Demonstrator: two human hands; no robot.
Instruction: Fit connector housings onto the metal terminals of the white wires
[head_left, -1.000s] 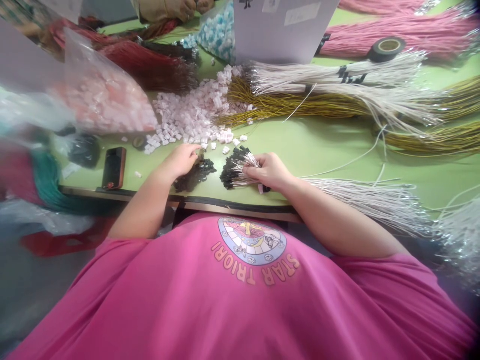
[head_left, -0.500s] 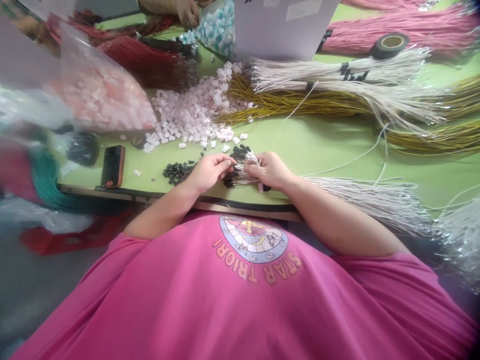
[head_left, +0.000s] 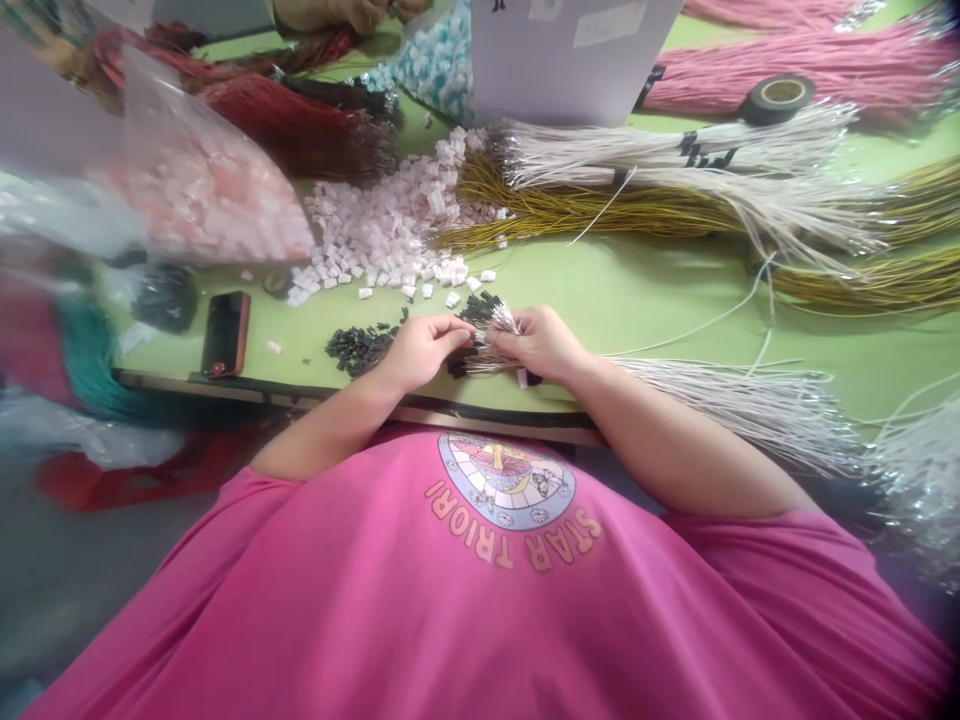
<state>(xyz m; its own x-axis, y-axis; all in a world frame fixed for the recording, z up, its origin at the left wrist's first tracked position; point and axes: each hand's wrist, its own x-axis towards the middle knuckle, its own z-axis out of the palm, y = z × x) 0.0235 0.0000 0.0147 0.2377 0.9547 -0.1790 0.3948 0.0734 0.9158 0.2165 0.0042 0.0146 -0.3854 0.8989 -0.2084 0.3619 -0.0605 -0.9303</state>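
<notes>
Head view: at the near edge of the green table (head_left: 645, 290), the right hand (head_left: 541, 343) closes its fingers around the white wire bundle (head_left: 735, 400), close to its bristling ends. The long axis of the bundle runs along this edge toward the right. Its ends point left, at the left hand (head_left: 420, 350), which almost touches them. The left fingertips (head_left: 459, 335) are pressed together; what they pinch is too small to tell. A heap of black connectors (head_left: 356, 346) lies just left of that hand, and a phone (head_left: 227, 333) lies near the left edge.
</notes>
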